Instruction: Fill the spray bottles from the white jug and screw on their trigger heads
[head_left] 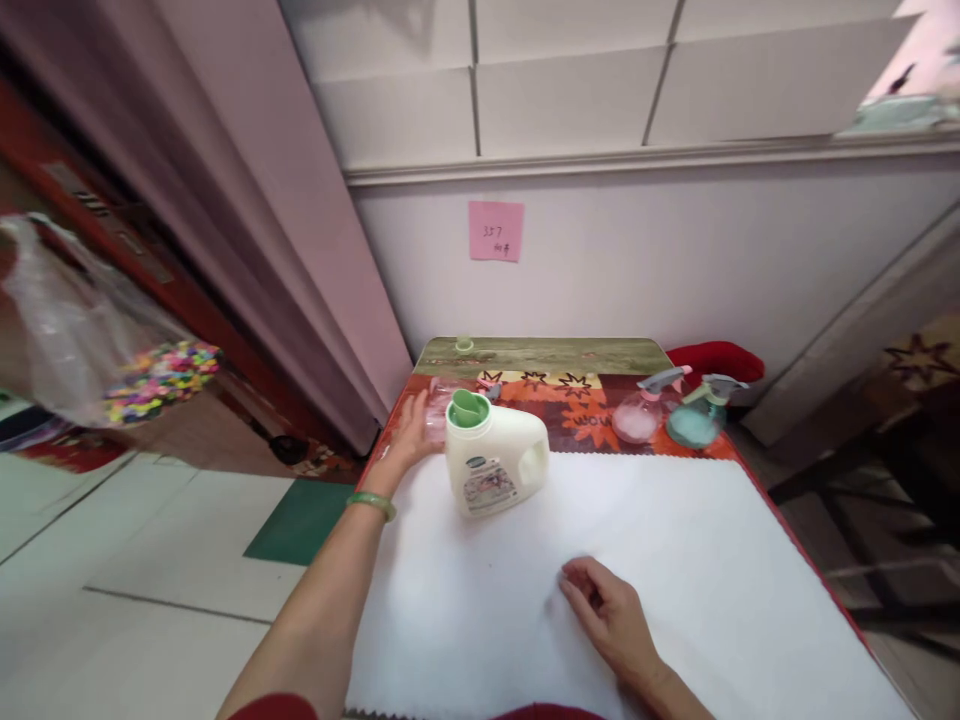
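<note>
My left hand reaches to the table's left edge, its fingers spread beside a clear pinkish bottle. The fingertips seem to touch that bottle, though a firm grip cannot be made out. A cream jug with a green cap, a printed label and a side handle stands upright just right of this hand and hides part of the bottle. Over the white sheet, nearer to me, my right hand is loosely curled, thumb against forefinger, with nothing visible in it.
Two spray bottles, one pink and one teal, stand at the table's back right. A small green ring-like piece lies at the back edge. A plastic bag of colourful bits hangs at left. A pink note is on the wall.
</note>
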